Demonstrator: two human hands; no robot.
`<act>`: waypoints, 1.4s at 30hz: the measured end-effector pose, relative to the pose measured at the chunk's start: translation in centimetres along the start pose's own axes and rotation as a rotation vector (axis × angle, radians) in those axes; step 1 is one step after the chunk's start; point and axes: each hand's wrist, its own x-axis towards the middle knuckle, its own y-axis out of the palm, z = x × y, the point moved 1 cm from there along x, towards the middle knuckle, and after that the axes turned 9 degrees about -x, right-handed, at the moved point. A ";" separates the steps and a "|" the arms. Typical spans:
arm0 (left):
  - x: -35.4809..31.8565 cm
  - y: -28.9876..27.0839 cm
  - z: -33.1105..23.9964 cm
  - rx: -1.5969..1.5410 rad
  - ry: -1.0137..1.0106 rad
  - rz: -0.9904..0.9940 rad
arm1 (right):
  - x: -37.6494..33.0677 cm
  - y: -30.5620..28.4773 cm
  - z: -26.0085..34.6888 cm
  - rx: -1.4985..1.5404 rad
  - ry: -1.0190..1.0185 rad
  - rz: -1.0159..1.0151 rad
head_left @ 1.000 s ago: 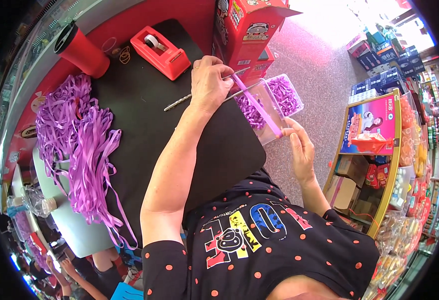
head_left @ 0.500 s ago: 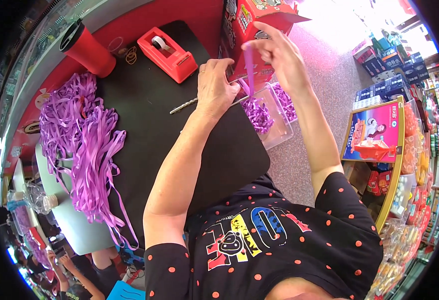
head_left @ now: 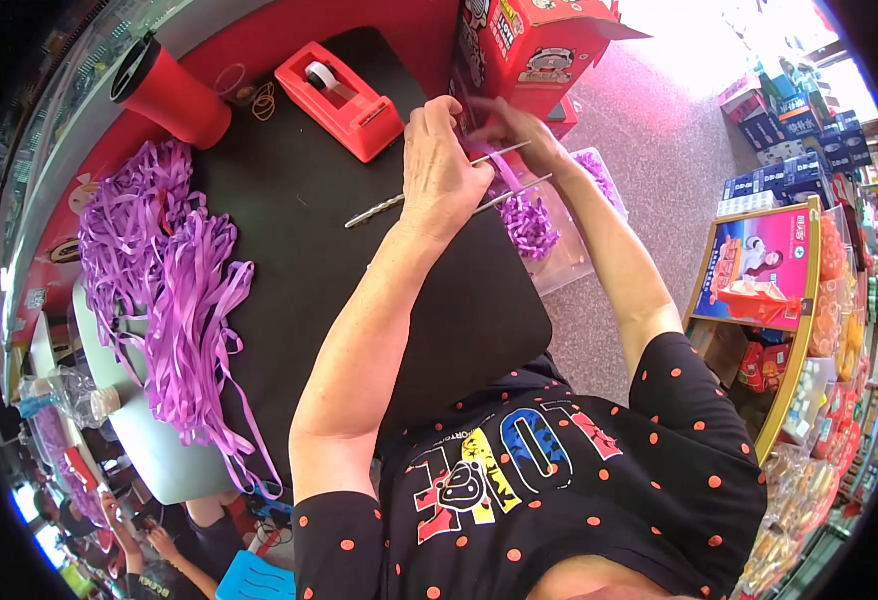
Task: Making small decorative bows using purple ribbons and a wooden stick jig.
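**Ribbon at the sticks**

The left hand [head_left: 443, 168] is wrapped around the metal sticks [head_left: 374, 211]; a purple ribbon [head_left: 505, 172] lies near their right-hand ends, by the clear box [head_left: 565, 268]. The right hand [head_left: 529, 135] is blurred, its grip impossible to tell. The step looks like winding; the next move seems to call for steady sticks and taut ribbon.

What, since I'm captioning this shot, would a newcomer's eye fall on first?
Probably the big heap of purple ribbons at the left, partly over the black tabletop. Next might come the bright red tape dispenser near the tabletop's far edge, with a red tumbler to its left. Toward the tabletop's right edge, the left hand and blurred right hand come close together.
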 end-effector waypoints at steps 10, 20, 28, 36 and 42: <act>0.6 -1.0 -1.9 -0.232 -0.072 0.033 | -12.4 5.3 -0.3 -0.046 -0.164 -0.408; -4.6 0.2 -7.1 -0.747 -0.836 0.503 | -12.9 5.0 4.3 -0.352 -0.068 -0.479; -9.0 5.8 -6.9 -1.490 -1.267 0.058 | -11.6 4.4 4.3 -0.301 -0.040 -0.453; -7.8 5.6 -7.1 -1.877 -0.933 -0.032 | -11.6 4.2 3.5 -0.126 -0.104 -0.493; -8.3 5.8 -7.0 -1.725 -0.941 -0.038 | -10.3 4.7 8.3 -0.674 -0.187 -0.618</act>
